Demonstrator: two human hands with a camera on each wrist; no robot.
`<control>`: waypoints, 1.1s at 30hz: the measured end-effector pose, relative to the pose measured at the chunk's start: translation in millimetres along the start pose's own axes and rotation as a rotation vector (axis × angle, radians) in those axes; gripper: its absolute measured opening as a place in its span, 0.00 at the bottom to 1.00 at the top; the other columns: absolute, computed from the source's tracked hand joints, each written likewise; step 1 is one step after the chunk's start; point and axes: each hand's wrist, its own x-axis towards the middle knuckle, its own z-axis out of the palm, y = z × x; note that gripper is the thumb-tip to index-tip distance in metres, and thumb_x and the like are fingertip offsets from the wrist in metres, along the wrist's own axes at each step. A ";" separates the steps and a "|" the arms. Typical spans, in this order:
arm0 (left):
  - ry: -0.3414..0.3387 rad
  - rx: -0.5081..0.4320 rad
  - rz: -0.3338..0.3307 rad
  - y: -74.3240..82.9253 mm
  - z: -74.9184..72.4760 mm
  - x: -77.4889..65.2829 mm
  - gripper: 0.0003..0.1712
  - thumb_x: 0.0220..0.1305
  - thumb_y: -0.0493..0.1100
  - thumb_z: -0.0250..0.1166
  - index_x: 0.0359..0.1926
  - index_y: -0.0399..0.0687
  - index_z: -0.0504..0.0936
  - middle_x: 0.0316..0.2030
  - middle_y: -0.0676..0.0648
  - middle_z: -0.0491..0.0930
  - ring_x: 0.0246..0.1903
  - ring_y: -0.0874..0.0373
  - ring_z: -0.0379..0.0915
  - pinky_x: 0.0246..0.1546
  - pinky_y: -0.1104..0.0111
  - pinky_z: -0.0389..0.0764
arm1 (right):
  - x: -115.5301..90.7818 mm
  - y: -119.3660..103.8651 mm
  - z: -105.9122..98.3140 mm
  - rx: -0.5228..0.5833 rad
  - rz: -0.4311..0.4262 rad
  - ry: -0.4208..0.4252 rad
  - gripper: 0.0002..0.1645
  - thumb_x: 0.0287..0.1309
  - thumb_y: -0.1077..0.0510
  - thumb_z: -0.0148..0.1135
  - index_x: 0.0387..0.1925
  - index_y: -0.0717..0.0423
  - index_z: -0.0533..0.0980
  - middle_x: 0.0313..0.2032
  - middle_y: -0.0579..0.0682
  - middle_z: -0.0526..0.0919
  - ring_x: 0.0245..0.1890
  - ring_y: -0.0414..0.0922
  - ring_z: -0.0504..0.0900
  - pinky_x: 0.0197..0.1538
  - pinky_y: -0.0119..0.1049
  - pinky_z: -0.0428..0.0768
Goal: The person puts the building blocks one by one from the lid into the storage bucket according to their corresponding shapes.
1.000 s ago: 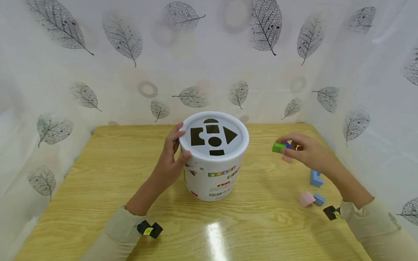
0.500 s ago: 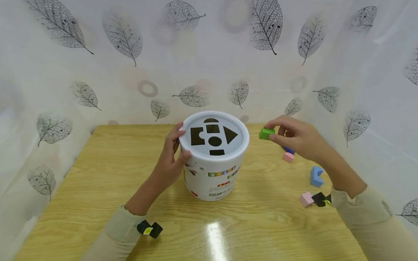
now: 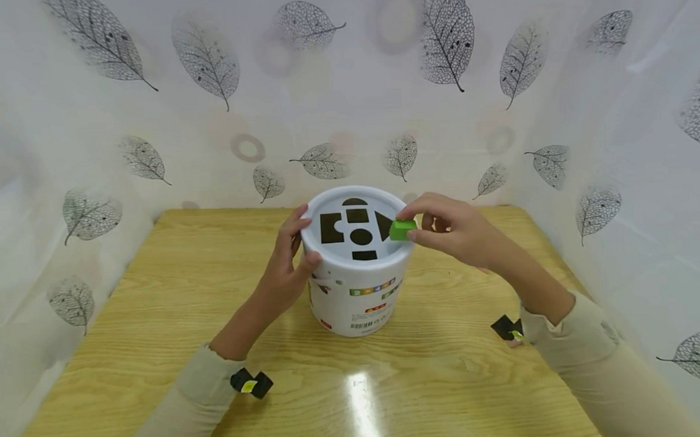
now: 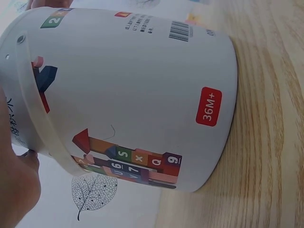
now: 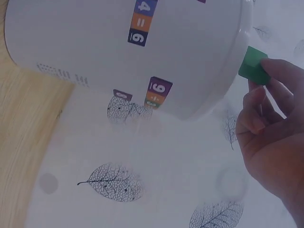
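A white bucket [image 3: 344, 299] stands upright on the table, its white lid [image 3: 330, 250] cut with several shaped holes. My left hand [image 3: 279, 269] holds the bucket at its left rim, fingers behind and thumb in front. Between thumb and fingertips, my right hand [image 3: 463, 232] pinches a green block [image 3: 402, 229] over the right side of the lid. In the head view the block overlaps the tip of the triangular hole [image 3: 382, 224]. The right wrist view has the same green block [image 5: 254, 65] right at the rim. The left wrist view shows the printed bucket side [image 4: 123, 85].
The wooden table [image 3: 173, 302] extends around the bucket. A leaf-patterned curtain [image 3: 334, 90] encloses the back and both sides. A pink block [image 3: 514, 344] peeks out under the right wrist's black band; the right arm covers other blocks.
My right hand has carried the green block leftward from the table's right side to over the lid. Its arm now covers blocks seen earlier. My left hand has stayed on the bucket.
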 end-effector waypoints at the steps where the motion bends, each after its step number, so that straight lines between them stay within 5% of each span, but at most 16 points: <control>1: 0.000 0.001 -0.001 0.6 0.1 0.0 0.46 0.69 0.73 0.50 0.72 0.48 0.53 0.79 0.48 0.44 0.77 0.48 0.47 0.73 0.46 0.59 | 1.9 -1.6 2.6 -0.003 -0.011 -0.007 0.17 0.64 0.64 0.66 0.53 0.49 0.81 0.46 0.44 0.80 0.30 0.44 0.73 0.29 0.31 0.73; 11: -0.003 0.003 0.007 1.1 1.6 0.7 0.45 0.69 0.73 0.49 0.72 0.47 0.53 0.79 0.47 0.43 0.77 0.48 0.47 0.74 0.46 0.58 | 19.2 -17.2 25.4 -0.042 -0.078 -0.093 0.17 0.63 0.61 0.67 0.54 0.51 0.81 0.38 0.43 0.78 0.36 0.42 0.71 0.34 0.32 0.73; 19: -0.004 0.009 0.005 0.8 1.4 1.6 0.46 0.69 0.73 0.49 0.72 0.47 0.53 0.79 0.47 0.43 0.78 0.49 0.46 0.75 0.47 0.55 | 23.6 -18.8 37.8 -0.004 -0.077 -0.132 0.17 0.64 0.62 0.67 0.54 0.53 0.80 0.46 0.46 0.82 0.41 0.42 0.74 0.45 0.40 0.78; 33: -0.002 0.009 0.000 -2.2 -0.1 -0.2 0.45 0.69 0.73 0.50 0.72 0.49 0.53 0.80 0.48 0.43 0.78 0.48 0.46 0.75 0.47 0.55 | 21.9 -16.4 37.2 -0.016 -0.055 -0.135 0.17 0.63 0.60 0.68 0.54 0.53 0.80 0.49 0.46 0.83 0.42 0.42 0.76 0.48 0.43 0.78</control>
